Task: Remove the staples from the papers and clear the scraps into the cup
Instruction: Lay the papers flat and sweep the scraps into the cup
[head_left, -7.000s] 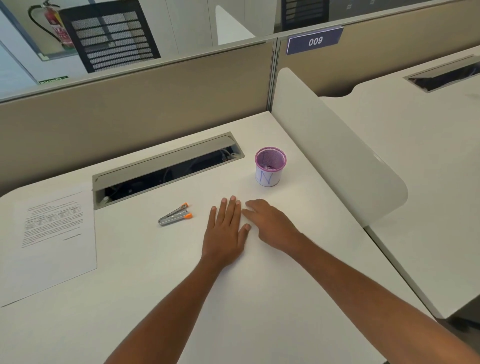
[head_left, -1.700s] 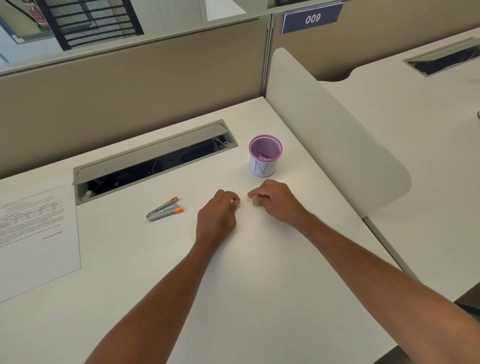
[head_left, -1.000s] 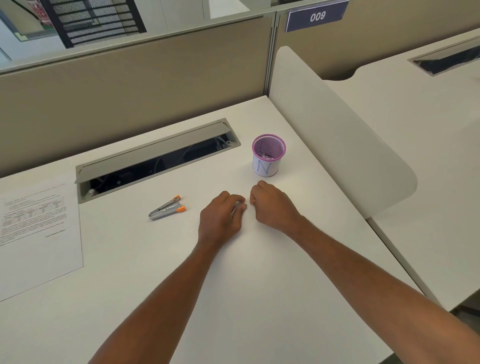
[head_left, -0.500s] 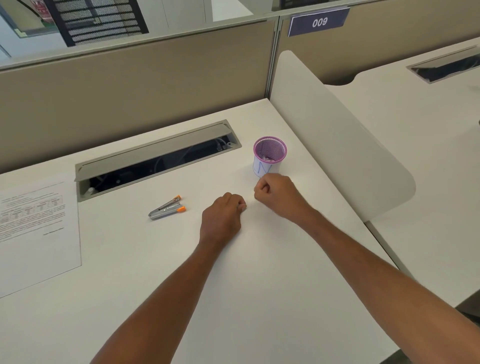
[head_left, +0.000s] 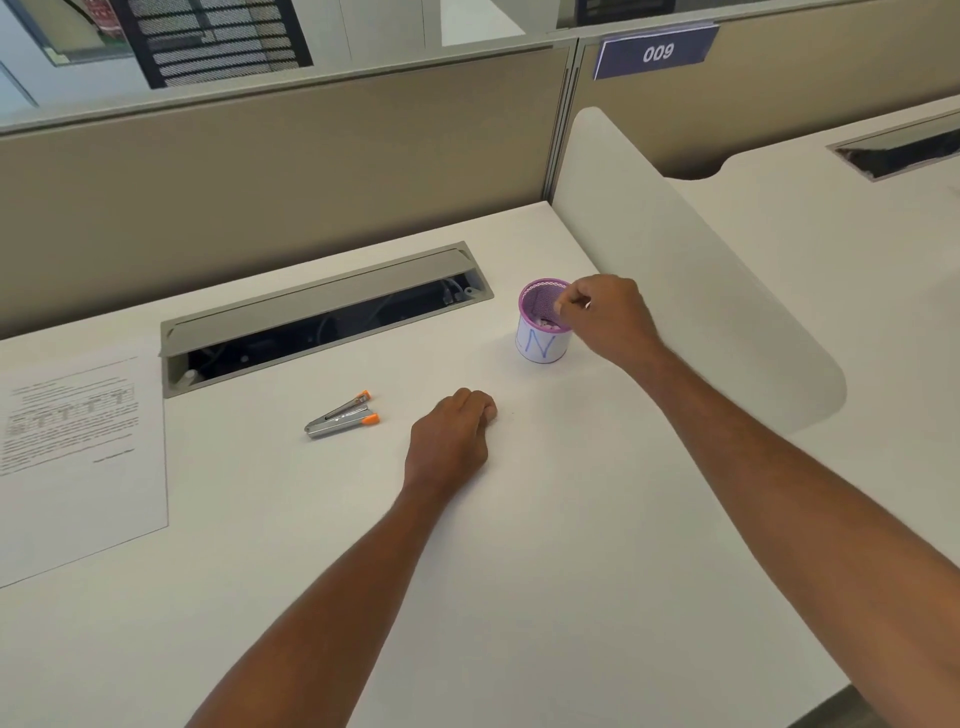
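The one camera rides on my head (a wide lens, bending the edges), looking forward and down over the desk (head_left: 571, 571). My left hand (head_left: 449, 441) and right hand (head_left: 608, 317) sit close below it, mid-frame; the partition (head_left: 311, 171) stands far at the top.

Person's right hand (head_left: 608, 322) at the purple cup (head_left: 540, 345) rim, fingertips (head_left: 563, 307) pinched together. Their left hand (head_left: 449, 441) fisted on desk (head_left: 571, 571), staple remover (head_left: 340, 415) near it, paper (head_left: 78, 457) far left.

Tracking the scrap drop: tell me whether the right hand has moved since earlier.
Yes: the right hand moved forward, from in front of the cup to its rim.
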